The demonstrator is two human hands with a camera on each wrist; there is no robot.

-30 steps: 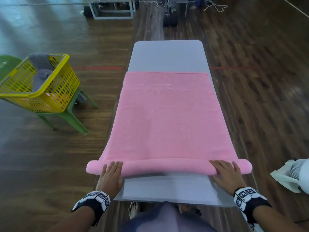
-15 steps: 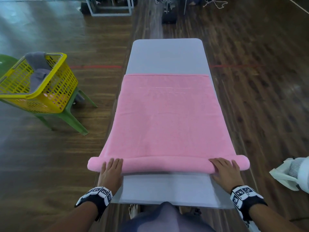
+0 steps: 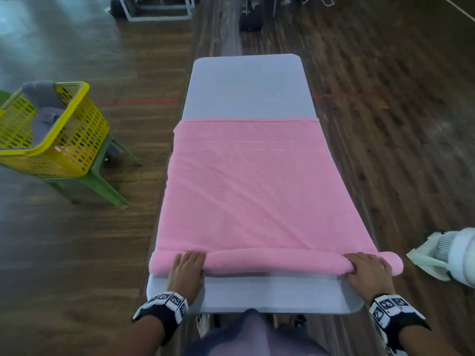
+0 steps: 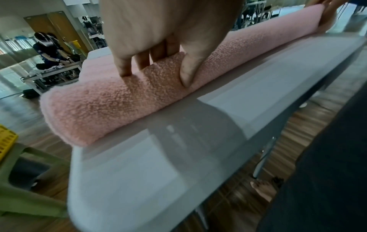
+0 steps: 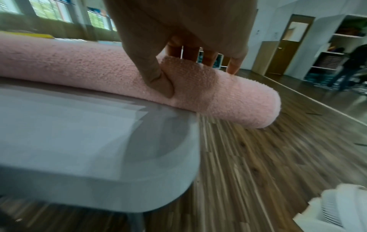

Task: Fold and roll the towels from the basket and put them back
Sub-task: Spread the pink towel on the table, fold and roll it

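Both hands, left (image 3: pixel 186 268) and right (image 3: pixel 367 269), now curl around the thicker roll (image 3: pixel 275 260) of the towel (image 3: pixel 257 188) on the bench (image 3: pixel 246 83), so rolling advances.

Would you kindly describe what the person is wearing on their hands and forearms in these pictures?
Both hands, the left hand and the right hand, are bare, without gloves or rings that I can make out. Each wrist carries a black band ringed with white square tiles printed with black block patterns: the left wristband and the right wristband. The forearms below the bands are uncovered, with no sleeves visible.
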